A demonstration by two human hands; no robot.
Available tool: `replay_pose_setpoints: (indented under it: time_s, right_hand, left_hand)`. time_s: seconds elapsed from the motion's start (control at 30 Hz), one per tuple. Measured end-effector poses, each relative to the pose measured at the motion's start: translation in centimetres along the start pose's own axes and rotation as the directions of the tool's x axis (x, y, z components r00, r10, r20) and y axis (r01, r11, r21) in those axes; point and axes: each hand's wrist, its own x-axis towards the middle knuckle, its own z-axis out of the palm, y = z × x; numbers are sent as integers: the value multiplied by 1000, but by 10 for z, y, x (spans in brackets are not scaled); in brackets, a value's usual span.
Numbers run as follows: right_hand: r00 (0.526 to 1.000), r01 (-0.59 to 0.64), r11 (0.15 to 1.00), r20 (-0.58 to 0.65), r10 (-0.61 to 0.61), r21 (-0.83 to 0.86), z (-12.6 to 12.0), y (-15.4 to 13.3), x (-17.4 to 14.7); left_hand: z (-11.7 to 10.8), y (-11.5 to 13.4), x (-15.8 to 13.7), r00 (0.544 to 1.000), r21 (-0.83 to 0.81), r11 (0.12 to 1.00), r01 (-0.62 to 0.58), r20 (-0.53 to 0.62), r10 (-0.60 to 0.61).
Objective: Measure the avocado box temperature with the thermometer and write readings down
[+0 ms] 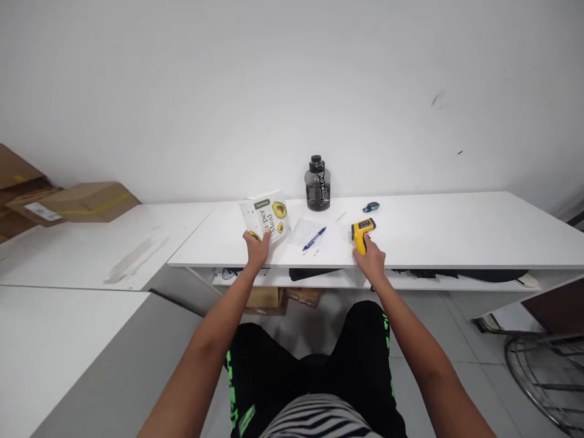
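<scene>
My left hand (258, 248) is closed on the lower edge of a white carton (260, 214) printed with avocados and the word "Meal". The carton is tilted above the white table. In my right hand (370, 260) is a yellow and black infrared thermometer gun (363, 233), gripped by its handle near the table's front edge. Between the two hands, a blue pen (314, 238) lies on a sheet of printed paper (302, 232). Behind the paper stands a dark translucent water bottle (318, 187) with a black cap, close to the wall.
A small teal and dark object (371, 207) lies at the back, right of the bottle. Cardboard boxes (93, 201) sit on the left table. Under the tabletop, a shelf (328, 280) holds dark items, with more boxes (264, 299) on the floor. A metal-framed item (542, 377) stands at lower right.
</scene>
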Motion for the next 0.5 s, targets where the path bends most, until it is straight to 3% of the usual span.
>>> replay_pose_setpoints:
  time_s: [0.13,0.27,0.37,0.5]
  right_hand:
    - [1000,-28,995,-3,28,-99,23,4,28]
    - [997,-27,986,-78,15,-162,41,17,32]
    - [994,2,982,-104,-22,-188,46,24,30]
    - [993,-10,972,-119,-19,-236,45,22,29]
  left_hand:
    - [16,-23,37,994,12,1000,10,112,-11]
    - [25,-49,64,986,54,996,66,152,-73]
    - [25,-63,71,968,91,982,165,175,-179]
    - [21,-64,67,952,125,980,155,246,-182]
